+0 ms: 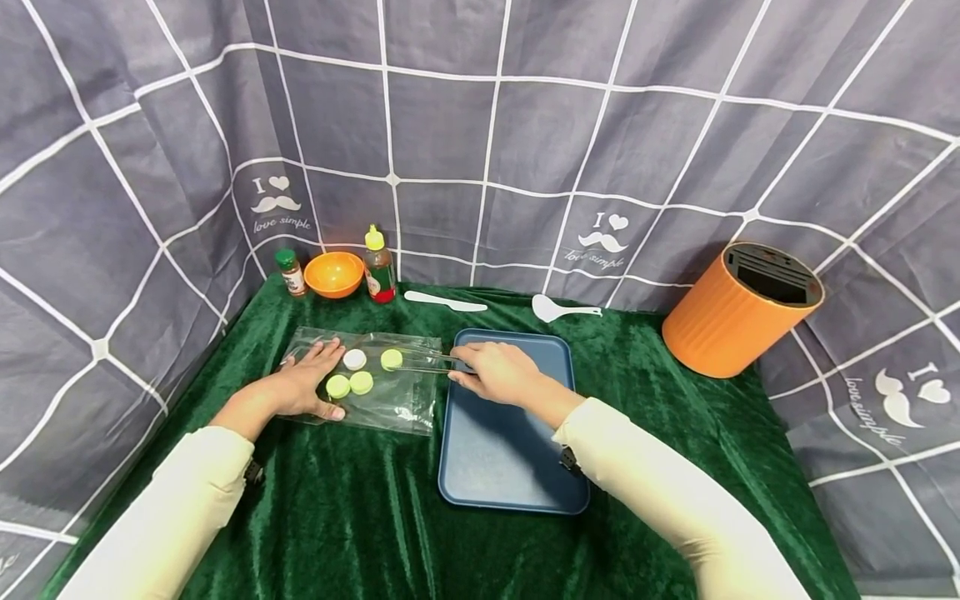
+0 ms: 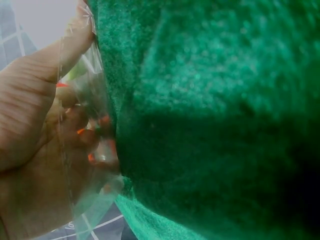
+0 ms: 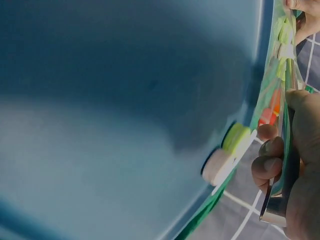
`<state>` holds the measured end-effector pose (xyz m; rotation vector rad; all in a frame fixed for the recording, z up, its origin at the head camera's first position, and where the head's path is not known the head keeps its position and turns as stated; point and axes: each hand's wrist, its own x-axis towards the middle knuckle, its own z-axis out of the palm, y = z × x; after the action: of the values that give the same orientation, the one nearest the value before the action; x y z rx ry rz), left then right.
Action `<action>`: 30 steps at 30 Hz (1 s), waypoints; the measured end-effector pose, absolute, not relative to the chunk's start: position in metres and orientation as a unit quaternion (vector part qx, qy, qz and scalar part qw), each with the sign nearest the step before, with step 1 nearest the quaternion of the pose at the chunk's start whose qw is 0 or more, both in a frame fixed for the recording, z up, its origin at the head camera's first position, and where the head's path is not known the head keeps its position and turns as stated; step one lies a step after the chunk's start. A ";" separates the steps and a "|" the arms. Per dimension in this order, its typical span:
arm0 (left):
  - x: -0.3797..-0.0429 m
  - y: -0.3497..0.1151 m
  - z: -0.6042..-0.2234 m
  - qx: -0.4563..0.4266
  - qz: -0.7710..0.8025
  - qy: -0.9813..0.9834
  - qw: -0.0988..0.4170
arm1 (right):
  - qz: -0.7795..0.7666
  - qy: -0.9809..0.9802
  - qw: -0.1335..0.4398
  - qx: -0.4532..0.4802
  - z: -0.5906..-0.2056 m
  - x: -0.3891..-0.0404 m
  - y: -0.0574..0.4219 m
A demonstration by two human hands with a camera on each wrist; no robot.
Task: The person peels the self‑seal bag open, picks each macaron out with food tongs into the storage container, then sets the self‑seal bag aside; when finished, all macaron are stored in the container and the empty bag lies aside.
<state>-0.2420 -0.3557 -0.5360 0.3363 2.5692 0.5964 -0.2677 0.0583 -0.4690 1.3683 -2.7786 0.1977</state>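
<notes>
left hand (image 1: 307, 383) flat on the slippery clear plastic bag (image 1: 390, 404); right hand (image 1: 498, 373) pinching metal tongs (image 1: 427, 360) toward the light green disc (image 1: 391, 359) at nine o'clock.

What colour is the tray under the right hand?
The tray is blue, plain with no pattern; the head view shows it best.

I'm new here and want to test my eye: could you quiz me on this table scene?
1. True or false: the right hand holds metal tongs.
2. How many round cakes lie on the clear bag? A two, B four, C six.
3. What does the left hand press flat?

Key: 1 true. 2 B; the tongs reach the nearest cake. 3 The clear bag, beside the blue tray.
</notes>
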 end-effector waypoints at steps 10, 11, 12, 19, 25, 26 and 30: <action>-0.243 -0.357 -0.538 0.124 0.221 0.938 0.237 | 0.076 -0.895 0.056 0.436 -0.457 -0.265 0.118; -0.243 -0.357 -0.538 0.125 0.220 0.938 0.236 | 0.078 -0.897 0.057 0.432 -0.457 -0.265 0.126; -0.242 -0.356 -0.538 0.125 0.220 0.939 0.235 | 0.080 -0.899 0.056 0.428 -0.456 -0.264 0.133; -0.240 -0.352 -0.532 0.127 0.225 0.937 0.236 | 0.097 -0.913 0.061 0.391 -0.450 -0.261 0.179; -0.239 -0.354 -0.535 0.129 0.220 0.938 0.234 | 0.099 -0.923 0.068 0.367 -0.447 -0.261 0.213; -0.239 -0.355 -0.536 0.130 0.219 0.938 0.233 | 0.099 -0.923 0.070 0.364 -0.447 -0.261 0.217; -0.241 -0.357 -0.538 0.131 0.219 0.939 0.230 | 0.101 -0.925 0.070 0.359 -0.448 -0.261 0.233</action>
<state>-0.2410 -0.3566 -0.5377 0.3605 2.5832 0.6026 -0.2610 0.2327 -0.4483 1.0798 -2.7847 0.3054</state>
